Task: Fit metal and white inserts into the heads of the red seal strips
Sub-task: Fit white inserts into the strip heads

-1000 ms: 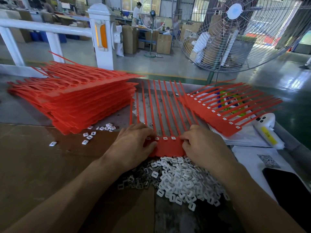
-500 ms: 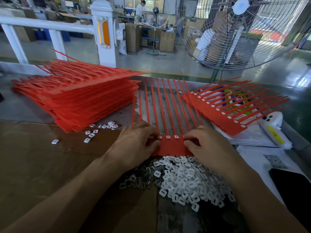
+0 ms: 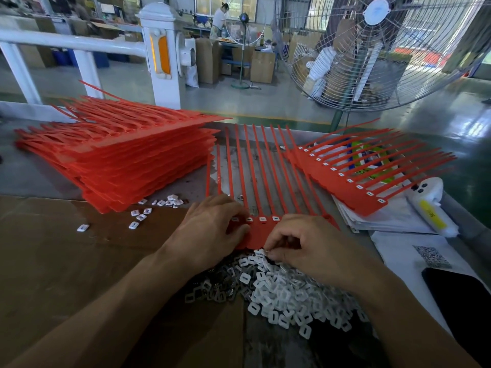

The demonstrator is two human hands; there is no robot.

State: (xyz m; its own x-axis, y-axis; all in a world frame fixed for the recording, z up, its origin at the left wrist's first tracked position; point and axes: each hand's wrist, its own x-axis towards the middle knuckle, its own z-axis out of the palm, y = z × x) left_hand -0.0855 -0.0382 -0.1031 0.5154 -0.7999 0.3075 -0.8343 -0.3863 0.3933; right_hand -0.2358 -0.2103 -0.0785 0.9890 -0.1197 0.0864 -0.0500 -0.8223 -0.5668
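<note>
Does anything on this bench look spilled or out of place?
A few white inserts lie scattered on the cardboard beside the tall stack of red strips, apart from the main pile of inserts under the hands. One strip juts up askew from the stack's top. Nothing looks damaged.

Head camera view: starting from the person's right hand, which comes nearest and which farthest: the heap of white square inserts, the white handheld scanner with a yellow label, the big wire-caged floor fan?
1. Heap of white square inserts: touching the right hand, just beneath its fingertips.
2. White handheld scanner with a yellow label: farther right, lying on papers.
3. Big wire-caged floor fan: far behind the table, on the floor.
</note>
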